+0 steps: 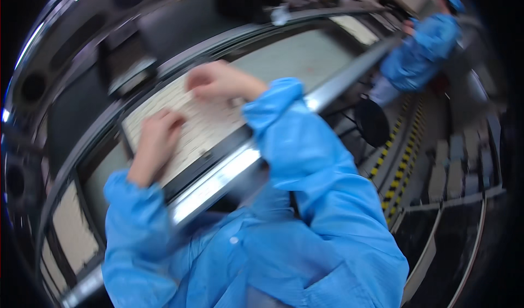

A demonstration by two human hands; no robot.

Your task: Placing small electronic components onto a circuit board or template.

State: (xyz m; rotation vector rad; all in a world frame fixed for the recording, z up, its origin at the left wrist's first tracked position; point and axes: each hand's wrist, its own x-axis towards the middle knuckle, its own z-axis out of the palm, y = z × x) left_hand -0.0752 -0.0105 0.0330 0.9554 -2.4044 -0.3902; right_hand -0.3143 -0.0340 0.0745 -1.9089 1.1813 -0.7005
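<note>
Cream-coloured panel (204,127), finely lined across its face, lying within a dark frame (229,146) directly in front of the person; a bright metal rail (213,185) runs along the near side, between frame and body. Left hand (161,132) above the left part of the panel, fingers bent inward to a narrow, loose curl; right hand (218,82) above the far part, fingers and thumb rounded toward each other with a small gap between; both are blurred, so that one cannot tell whether either grips something small or touches the panel surface. Blue sleeves (314,136) gathered at the wrists; to the right of the panel, a pale greenish surface (297,55) continues along the rail; at upper right, a second person (420,51) in blue clothing and cap, beside the same rail; near that person, a round black stool (373,123); farther right, yellow-and-black striped floor tape (403,170).
</note>
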